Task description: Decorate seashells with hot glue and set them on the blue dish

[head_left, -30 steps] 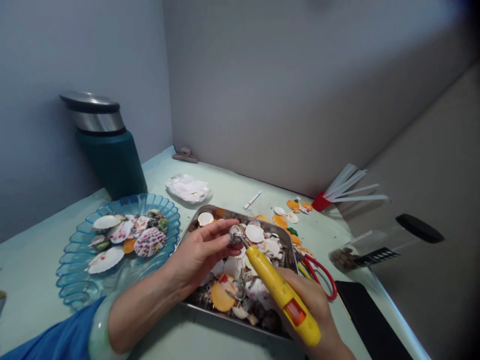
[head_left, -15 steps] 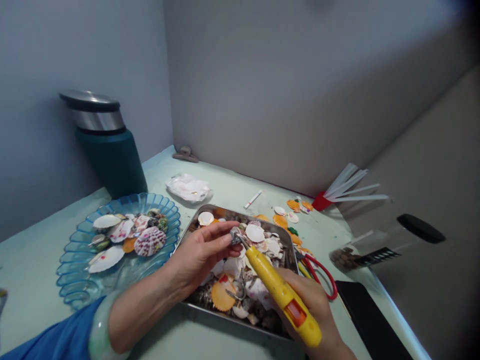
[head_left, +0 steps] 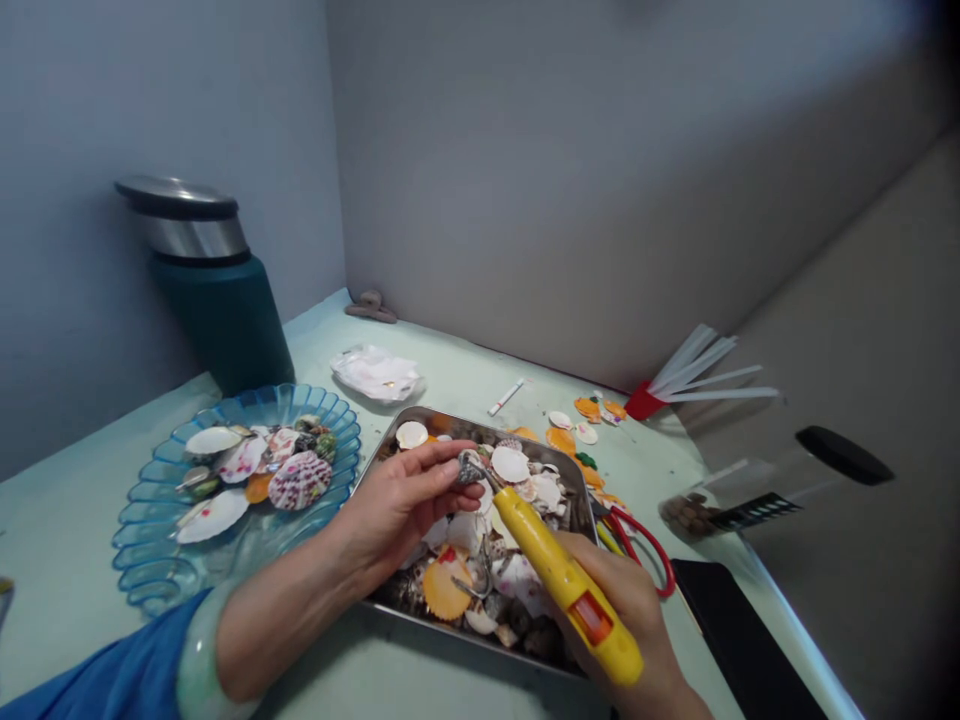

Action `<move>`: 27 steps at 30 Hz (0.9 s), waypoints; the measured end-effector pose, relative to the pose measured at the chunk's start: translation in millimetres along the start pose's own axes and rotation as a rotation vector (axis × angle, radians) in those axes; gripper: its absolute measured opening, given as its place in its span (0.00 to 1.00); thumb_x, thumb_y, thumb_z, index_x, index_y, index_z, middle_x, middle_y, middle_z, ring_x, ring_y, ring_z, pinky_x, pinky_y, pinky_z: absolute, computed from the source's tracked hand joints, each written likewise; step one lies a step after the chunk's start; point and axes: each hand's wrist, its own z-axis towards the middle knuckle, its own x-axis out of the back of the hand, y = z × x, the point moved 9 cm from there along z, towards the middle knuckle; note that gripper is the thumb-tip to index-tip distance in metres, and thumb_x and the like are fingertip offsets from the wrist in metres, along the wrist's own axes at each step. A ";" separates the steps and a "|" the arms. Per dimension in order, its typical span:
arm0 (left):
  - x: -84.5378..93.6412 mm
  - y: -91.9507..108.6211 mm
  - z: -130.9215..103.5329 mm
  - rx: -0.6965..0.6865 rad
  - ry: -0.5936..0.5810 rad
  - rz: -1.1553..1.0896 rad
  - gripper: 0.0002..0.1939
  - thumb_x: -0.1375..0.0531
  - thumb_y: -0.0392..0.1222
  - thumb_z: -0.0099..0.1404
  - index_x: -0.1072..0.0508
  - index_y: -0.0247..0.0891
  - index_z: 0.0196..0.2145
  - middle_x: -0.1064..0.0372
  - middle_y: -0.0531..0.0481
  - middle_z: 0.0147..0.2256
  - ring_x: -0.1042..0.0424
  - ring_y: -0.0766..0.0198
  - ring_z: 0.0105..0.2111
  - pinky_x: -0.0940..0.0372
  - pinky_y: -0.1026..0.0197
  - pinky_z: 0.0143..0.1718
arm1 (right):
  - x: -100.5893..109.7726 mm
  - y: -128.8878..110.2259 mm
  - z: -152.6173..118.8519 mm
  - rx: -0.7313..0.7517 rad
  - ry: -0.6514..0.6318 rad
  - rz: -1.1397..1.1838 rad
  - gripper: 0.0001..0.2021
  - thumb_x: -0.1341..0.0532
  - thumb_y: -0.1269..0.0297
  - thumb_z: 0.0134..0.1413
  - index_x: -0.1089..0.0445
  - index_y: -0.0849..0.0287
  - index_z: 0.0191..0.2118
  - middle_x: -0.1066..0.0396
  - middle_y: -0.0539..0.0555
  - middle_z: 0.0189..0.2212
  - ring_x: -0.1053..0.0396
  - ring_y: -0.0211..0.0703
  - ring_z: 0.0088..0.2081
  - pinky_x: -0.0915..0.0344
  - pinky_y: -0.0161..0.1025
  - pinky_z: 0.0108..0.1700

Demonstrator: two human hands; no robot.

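Note:
My left hand (head_left: 420,490) pinches a small grey snail shell (head_left: 469,467) between thumb and fingers, above the metal tray (head_left: 480,652). My right hand (head_left: 630,610) is wrapped round a yellow glue gun (head_left: 551,560) with an orange-red switch. Its thin metal tip meets the shell or sits right beside it; exact contact is too small to tell. Below both hands, the tray holds many shells, among them an orange scallop shell (head_left: 447,588) and a white one (head_left: 510,464). A curved metal hook (head_left: 481,575) lies on them.
Left stands a blue scalloped plate (head_left: 150,500) of shells, with a teal bottle (head_left: 225,320) behind. To the right are red-handled scissors (head_left: 651,550), a black phone (head_left: 742,640), a clear jar (head_left: 772,490), and a red cup (head_left: 643,401) of translucent sticks. Orange shell pieces (head_left: 560,440) lie behind.
The snail shell has turned slightly in my left fingers, so more of its side shows. Both hands otherwise stay almost in place, with the glue gun's tip still at the shell.

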 end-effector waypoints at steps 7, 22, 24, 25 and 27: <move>-1.0 -0.5 1.3 -0.006 -0.019 0.014 0.13 0.37 0.30 0.58 0.25 0.30 0.43 0.25 0.43 0.37 0.26 0.63 0.31 0.31 0.61 0.37 | -2.3 -0.8 1.0 0.011 -0.022 0.029 0.06 0.39 0.68 0.57 0.30 0.56 0.41 0.25 0.51 0.29 0.26 0.43 0.29 0.33 0.33 0.30; 0.5 1.2 1.6 -0.035 -0.011 0.043 0.15 0.33 0.33 0.55 0.24 0.32 0.42 0.25 0.43 0.39 0.27 0.62 0.34 0.33 0.59 0.39 | -2.1 -1.8 0.5 0.011 -0.016 0.022 0.05 0.38 0.70 0.55 0.29 0.58 0.39 0.27 0.50 0.26 0.27 0.42 0.27 0.34 0.33 0.28; 0.8 1.6 1.3 -0.039 -0.006 0.050 0.15 0.33 0.33 0.55 0.24 0.32 0.42 0.25 0.43 0.39 0.27 0.62 0.35 0.34 0.59 0.40 | -2.5 -1.0 0.3 0.010 -0.018 0.027 0.05 0.38 0.70 0.55 0.29 0.58 0.39 0.27 0.50 0.27 0.27 0.41 0.26 0.34 0.33 0.28; 0.8 1.6 1.2 -0.040 -0.007 0.053 0.15 0.33 0.33 0.55 0.24 0.32 0.42 0.25 0.43 0.39 0.27 0.62 0.35 0.34 0.59 0.40 | -2.8 -0.7 0.4 0.011 -0.021 0.031 0.05 0.38 0.70 0.55 0.29 0.57 0.39 0.26 0.50 0.27 0.27 0.41 0.27 0.34 0.33 0.28; 0.7 1.6 1.0 -0.042 -0.011 0.056 0.15 0.33 0.33 0.56 0.24 0.33 0.42 0.25 0.43 0.40 0.27 0.62 0.35 0.34 0.59 0.41 | -3.4 -0.1 0.8 0.006 -0.027 0.038 0.05 0.38 0.70 0.55 0.29 0.57 0.39 0.26 0.50 0.27 0.26 0.42 0.29 0.33 0.33 0.29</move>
